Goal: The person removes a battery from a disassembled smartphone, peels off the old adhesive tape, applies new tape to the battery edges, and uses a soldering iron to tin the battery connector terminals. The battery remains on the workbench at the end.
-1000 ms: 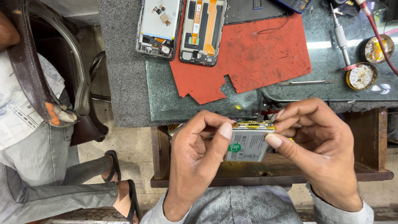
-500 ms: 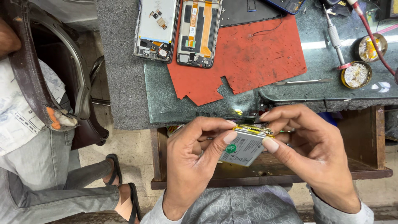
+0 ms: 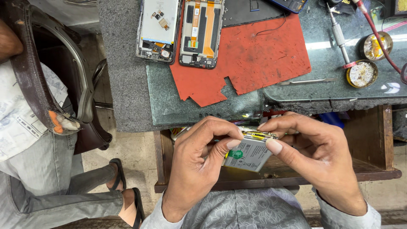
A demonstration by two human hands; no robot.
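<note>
Both my hands hold a flat grey phone battery with a green mark, low over an open wooden drawer. My left hand grips its left side, thumb pressed on its face. My right hand pinches its top right edge, thumb on the corner. On the desk above lie two opened phone halves: a back frame with circuit board and a display frame with orange flex cable, at the top of a torn red mat.
A grey desk with a glass sheet carries a soldering iron, two round tins, metal tweezers and a red cable. Another person in grey trousers sits on a brown chair at the left, feet in sandals.
The view has shifted slightly. My hands have tilted the battery a little and my left thumb has slid along its face. Both hands keep their hold.
</note>
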